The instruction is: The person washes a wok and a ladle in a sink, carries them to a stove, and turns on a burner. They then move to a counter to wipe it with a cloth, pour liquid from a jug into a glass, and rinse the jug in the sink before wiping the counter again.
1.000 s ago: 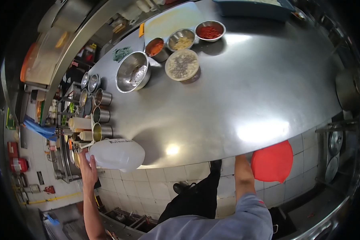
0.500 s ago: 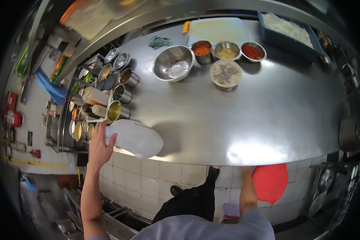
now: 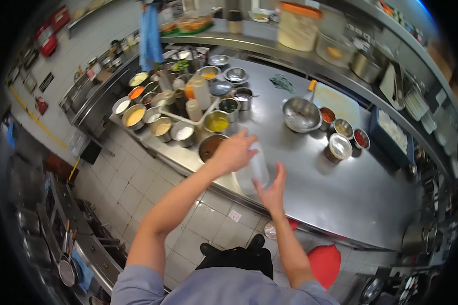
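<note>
My left hand grips the top of a translucent white plastic jug at the front edge of the steel counter. My right hand is at the jug's lower right side, its thumb and fingers spread. Just left of the jug stands a metal pot of brown sauce, partly behind my left hand and forearm. Behind that is a pot of yellow-green liquid.
Sauce pots and squeeze bottles crowd the counter's left end. A steel bowl, small ingredient bowls, a cutting board and a blue tub stand behind. A red stool is below.
The view has swung left, showing more sauce pots. My right hand has come up from below the counter edge to the jug. The jug now looks more upright, with my left hand still on it.
</note>
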`<control>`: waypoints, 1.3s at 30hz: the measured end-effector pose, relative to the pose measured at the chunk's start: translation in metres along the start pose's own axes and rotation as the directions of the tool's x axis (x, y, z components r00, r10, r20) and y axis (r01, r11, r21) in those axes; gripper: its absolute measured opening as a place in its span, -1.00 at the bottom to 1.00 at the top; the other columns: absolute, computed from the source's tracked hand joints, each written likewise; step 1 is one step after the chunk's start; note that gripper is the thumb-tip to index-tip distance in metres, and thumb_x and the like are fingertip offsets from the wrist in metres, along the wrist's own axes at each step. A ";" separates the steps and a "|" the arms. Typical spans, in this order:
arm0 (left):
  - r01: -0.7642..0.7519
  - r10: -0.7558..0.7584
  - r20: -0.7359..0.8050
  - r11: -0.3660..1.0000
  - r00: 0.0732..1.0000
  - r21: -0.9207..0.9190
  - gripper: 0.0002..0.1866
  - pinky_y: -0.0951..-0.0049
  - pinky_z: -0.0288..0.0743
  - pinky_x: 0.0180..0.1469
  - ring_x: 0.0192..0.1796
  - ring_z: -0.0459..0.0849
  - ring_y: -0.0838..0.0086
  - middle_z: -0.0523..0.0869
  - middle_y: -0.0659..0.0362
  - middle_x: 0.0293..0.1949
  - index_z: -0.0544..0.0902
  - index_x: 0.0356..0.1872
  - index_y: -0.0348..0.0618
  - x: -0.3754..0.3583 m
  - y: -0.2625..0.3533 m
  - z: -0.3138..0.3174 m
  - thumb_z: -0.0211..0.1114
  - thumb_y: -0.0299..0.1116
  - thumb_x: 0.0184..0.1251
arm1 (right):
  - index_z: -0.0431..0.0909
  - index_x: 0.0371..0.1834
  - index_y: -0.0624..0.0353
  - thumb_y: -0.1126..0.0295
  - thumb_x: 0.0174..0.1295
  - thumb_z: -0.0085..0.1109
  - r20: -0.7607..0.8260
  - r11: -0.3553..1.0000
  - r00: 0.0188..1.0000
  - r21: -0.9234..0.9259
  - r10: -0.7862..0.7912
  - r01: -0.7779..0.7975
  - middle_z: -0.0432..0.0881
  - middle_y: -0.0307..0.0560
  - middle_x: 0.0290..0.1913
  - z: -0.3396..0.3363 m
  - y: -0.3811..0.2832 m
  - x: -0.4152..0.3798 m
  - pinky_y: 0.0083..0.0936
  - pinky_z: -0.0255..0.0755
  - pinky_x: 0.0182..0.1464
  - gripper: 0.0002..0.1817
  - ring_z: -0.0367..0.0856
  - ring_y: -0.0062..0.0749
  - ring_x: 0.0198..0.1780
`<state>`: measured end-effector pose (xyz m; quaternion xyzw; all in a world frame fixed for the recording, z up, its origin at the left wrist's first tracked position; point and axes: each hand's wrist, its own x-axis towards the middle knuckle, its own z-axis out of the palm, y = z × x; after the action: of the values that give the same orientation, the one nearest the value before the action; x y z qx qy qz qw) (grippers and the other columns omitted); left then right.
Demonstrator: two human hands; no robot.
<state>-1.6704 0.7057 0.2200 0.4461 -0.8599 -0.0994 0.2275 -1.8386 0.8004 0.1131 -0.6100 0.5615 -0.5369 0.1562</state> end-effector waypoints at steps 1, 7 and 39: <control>0.006 -0.006 -0.013 1.000 1.000 0.000 -0.63 0.05 0.62 -0.05 -0.09 0.71 -0.04 0.56 -0.08 -0.04 0.61 0.10 -0.13 -0.010 -0.001 -0.002 0.38 -0.22 0.36 | 0.28 0.45 0.35 0.35 0.10 0.46 -0.002 0.997 1.000 0.073 0.013 -0.013 0.42 0.36 0.36 0.023 -0.001 0.008 -0.13 0.38 0.37 -0.16 0.44 0.29 0.33; 0.088 -0.102 -0.073 0.982 0.992 -0.169 -0.63 0.04 0.61 -0.01 -0.06 0.70 -0.08 0.52 -0.10 0.00 0.58 0.11 -0.17 -0.121 -0.035 -0.044 0.37 -0.26 0.37 | 0.43 0.37 0.31 0.27 0.15 0.50 0.303 0.994 0.953 -0.099 -0.018 0.050 0.65 0.35 0.12 0.062 -0.083 -0.018 -0.08 0.48 0.21 -0.27 0.60 0.26 0.18; 0.819 -0.940 -0.233 -0.077 -0.250 -0.568 -0.58 0.36 0.56 -0.24 -0.25 0.68 0.36 0.71 0.01 -0.28 0.63 0.06 -0.25 -0.720 -0.387 -0.203 0.42 -0.14 0.38 | 0.67 -0.33 0.21 0.34 0.40 0.32 0.693 0.653 0.591 0.678 -0.412 -0.339 0.55 -0.36 -0.57 0.790 -0.430 -0.005 -0.60 0.24 -0.56 -0.81 0.38 -0.68 -0.61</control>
<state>-0.9348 1.0714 0.0357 0.9037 -0.1155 -0.1710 0.3751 -0.9593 0.6167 0.1558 -0.6716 0.1349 -0.3856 0.6181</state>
